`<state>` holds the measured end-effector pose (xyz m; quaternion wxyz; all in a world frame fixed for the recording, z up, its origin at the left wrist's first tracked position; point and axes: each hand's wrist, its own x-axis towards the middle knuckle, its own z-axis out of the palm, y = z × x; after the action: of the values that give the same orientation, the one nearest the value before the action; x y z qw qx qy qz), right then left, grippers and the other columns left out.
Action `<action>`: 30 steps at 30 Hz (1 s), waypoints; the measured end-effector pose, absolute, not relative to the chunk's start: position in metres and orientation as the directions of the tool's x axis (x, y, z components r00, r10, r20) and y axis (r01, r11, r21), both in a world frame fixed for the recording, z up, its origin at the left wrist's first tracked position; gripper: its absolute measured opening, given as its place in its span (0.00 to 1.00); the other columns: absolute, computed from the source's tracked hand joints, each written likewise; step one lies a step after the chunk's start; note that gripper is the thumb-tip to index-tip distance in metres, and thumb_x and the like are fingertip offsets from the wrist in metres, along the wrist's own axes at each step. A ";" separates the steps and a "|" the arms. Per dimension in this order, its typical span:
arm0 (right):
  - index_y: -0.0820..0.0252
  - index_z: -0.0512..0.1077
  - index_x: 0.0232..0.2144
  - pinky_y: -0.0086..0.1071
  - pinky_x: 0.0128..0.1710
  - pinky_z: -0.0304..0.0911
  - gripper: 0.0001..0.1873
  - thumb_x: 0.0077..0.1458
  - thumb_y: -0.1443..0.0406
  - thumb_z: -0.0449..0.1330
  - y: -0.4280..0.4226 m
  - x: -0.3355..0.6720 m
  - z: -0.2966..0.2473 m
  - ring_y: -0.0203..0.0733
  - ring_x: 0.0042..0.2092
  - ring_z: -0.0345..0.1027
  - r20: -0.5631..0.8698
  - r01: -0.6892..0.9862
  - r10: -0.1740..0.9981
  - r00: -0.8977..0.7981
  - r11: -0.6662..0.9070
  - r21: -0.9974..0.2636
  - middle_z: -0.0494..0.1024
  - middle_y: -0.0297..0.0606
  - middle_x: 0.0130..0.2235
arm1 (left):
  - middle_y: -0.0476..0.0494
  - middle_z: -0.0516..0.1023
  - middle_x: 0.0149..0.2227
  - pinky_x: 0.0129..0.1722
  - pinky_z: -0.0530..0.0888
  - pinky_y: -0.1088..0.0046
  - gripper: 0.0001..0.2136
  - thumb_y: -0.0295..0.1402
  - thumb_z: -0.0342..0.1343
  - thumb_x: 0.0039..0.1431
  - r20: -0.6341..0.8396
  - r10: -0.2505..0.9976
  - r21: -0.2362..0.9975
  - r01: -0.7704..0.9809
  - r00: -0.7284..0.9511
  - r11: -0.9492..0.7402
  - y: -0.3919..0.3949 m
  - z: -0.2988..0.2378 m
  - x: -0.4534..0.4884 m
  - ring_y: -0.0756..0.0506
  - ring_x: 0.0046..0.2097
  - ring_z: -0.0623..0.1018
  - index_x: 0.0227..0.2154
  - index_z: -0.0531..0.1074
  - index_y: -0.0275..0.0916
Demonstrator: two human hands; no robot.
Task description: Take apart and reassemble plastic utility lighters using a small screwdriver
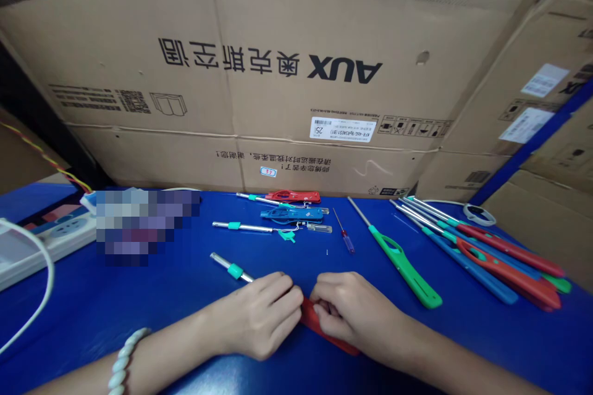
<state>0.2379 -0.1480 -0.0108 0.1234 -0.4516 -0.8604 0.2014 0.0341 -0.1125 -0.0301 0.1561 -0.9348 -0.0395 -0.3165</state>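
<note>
A red long-necked lighter point(330, 334) lies slantwise under both hands, its metal tube with a teal collar point(235, 271) pointing to the upper left. My left hand point(269, 315) is closed round its middle, where tube and handle meet. Just right of that, my right hand point(345, 308) has its fingers curled on the red handle. The fingers hide the trigger area. Beyond the hands are a purple-handled screwdriver point(347, 242), a tiny screw point(327, 252), a loose metal tube with a teal collar point(241, 226), a blue opened lighter shell point(291, 215) and a red one point(296, 196).
A green lighter point(403, 262) and a pile of red, blue and green lighters point(504, 265) lie at right. On the left are a white power strip point(50, 241), a cable point(44, 296) and a pixelated patch. A large cardboard box point(259, 105) walls off the back.
</note>
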 end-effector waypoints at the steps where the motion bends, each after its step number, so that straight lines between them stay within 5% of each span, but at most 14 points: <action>1: 0.61 0.66 0.21 0.25 0.26 0.51 0.08 0.49 0.74 0.55 -0.148 0.238 -0.012 0.31 0.26 0.58 0.040 0.720 0.827 -0.561 0.511 -0.471 0.66 0.30 0.24 | 0.40 0.72 0.26 0.33 0.74 0.68 0.22 0.21 0.35 0.67 0.607 -0.026 -0.272 0.177 0.794 -0.946 -0.112 -0.030 0.034 0.45 0.29 0.70 0.25 0.73 0.30; 9: 0.63 0.69 0.24 0.24 0.26 0.51 0.08 0.48 0.76 0.55 -0.141 0.238 -0.022 0.30 0.25 0.57 0.107 0.646 0.830 -0.547 0.500 -0.576 0.66 0.29 0.24 | 0.39 0.73 0.27 0.31 0.72 0.67 0.21 0.21 0.36 0.67 0.625 -0.021 -0.286 0.204 0.781 -0.936 -0.108 -0.032 0.034 0.44 0.29 0.71 0.25 0.72 0.30; 14: 0.62 0.72 0.29 0.24 0.29 0.55 0.08 0.57 0.73 0.54 -0.142 0.240 -0.015 0.32 0.27 0.61 0.081 0.640 0.828 -0.555 0.487 -0.595 0.69 0.31 0.27 | 0.39 0.73 0.29 0.31 0.71 0.67 0.20 0.22 0.36 0.68 0.625 -0.003 -0.288 0.227 0.781 -0.931 -0.104 -0.034 0.031 0.44 0.30 0.70 0.27 0.71 0.31; 20: 0.63 0.72 0.33 0.28 0.31 0.60 0.05 0.59 0.65 0.58 -0.145 0.238 -0.017 0.37 0.31 0.66 0.045 0.725 0.822 -0.567 0.525 -0.446 0.73 0.36 0.31 | 0.40 0.73 0.32 0.35 0.72 0.68 0.16 0.23 0.37 0.68 0.629 0.055 -0.286 0.296 0.775 -0.911 -0.099 -0.040 0.029 0.44 0.34 0.71 0.30 0.69 0.33; 25: 0.63 0.72 0.36 0.34 0.40 0.65 0.05 0.57 0.71 0.57 -0.140 0.241 -0.023 0.43 0.37 0.69 0.172 0.742 0.769 -0.615 0.639 -0.205 0.74 0.40 0.35 | 0.39 0.73 0.37 0.36 0.72 0.70 0.09 0.23 0.42 0.64 0.521 0.276 0.027 0.308 0.807 -0.951 -0.097 -0.031 0.028 0.45 0.36 0.70 0.38 0.68 0.33; 30: 0.61 0.72 0.41 0.38 0.42 0.66 0.07 0.60 0.67 0.56 -0.136 0.246 -0.023 0.44 0.38 0.69 0.244 0.700 0.696 -0.675 0.709 -0.084 0.74 0.40 0.36 | 0.45 0.70 0.29 0.30 0.68 0.74 0.10 0.26 0.43 0.63 0.339 0.431 0.276 0.350 0.836 -0.895 -0.096 -0.010 0.027 0.47 0.31 0.69 0.31 0.68 0.35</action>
<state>0.2459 -0.1362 -0.0233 0.1297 -0.3814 -0.9152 -0.0083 0.0265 -0.0960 -0.0101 -0.1020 -0.9528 -0.2048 -0.1996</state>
